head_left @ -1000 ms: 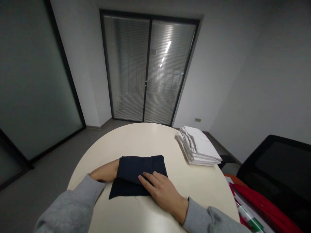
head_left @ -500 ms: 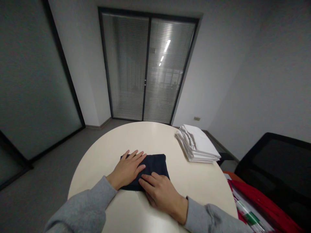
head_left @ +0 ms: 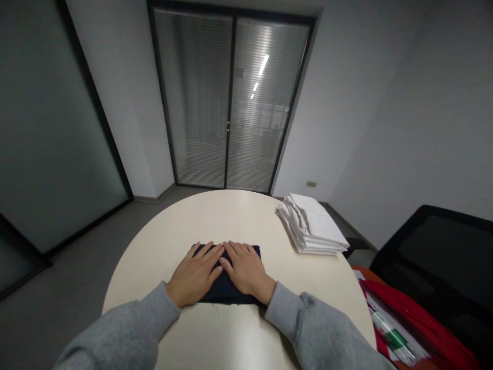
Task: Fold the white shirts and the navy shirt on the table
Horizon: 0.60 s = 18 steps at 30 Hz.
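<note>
A dark navy folded cloth [head_left: 225,292] lies flat on the round cream table [head_left: 227,213], near its front half. My left hand [head_left: 198,272] rests palm down over the cloth's left side, fingers stretched out toward the far edge. Beside it, my right hand [head_left: 246,267] presses flat on the cloth's right side, fingers extended and the thumb close to the left thumb. Much of the cloth is hidden under both hands; its near edge and far right corner show.
On the table's right side stands a stack of folded white cloth [head_left: 318,228]. A black mesh chair [head_left: 435,257] is at the right, with red fabric [head_left: 416,313] and a clear plastic package [head_left: 393,334] on it. Beyond the table is a glass door with blinds [head_left: 200,103].
My right hand has moved away from me, from the cloth's near edge up onto its right side, and its bent fingers have straightened. The left hand stays on the cloth.
</note>
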Available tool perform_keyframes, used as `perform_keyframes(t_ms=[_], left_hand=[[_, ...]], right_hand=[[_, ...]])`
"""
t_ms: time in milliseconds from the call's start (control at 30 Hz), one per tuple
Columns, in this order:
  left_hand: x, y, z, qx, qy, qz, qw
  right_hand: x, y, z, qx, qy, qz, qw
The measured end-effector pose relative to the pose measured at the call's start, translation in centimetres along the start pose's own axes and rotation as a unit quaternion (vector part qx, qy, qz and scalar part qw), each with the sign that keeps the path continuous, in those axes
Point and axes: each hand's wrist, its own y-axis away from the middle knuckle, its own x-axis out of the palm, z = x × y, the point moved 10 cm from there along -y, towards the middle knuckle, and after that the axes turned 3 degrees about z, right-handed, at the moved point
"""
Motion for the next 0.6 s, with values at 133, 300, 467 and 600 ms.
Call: perform_keyframes(t_ms=[133,300,467,600], left_hand=[[0.8,0.4,3.3,-0.045,0.036,0.018,0.998],[1.2,1.1,6.1,-0.081,0.067,0.018,0.994],[1.7,1.4,6.6,-0.099,0.078,0.021,0.992],[1.5,1.4,6.6,-0.104,0.089,0.009,0.991]], right_hand=[[0.0,1.3,-1.4,0.017,0.006,0.01,1.0],[-0.2,2.6,-2.1,0.018,0.031,0.033,0.999],[-0.8,3.4,-3.6,0.026,0.078,0.056,0.995],[-3.3,1.0,-3.6,0.056,0.119,0.041,0.99]])
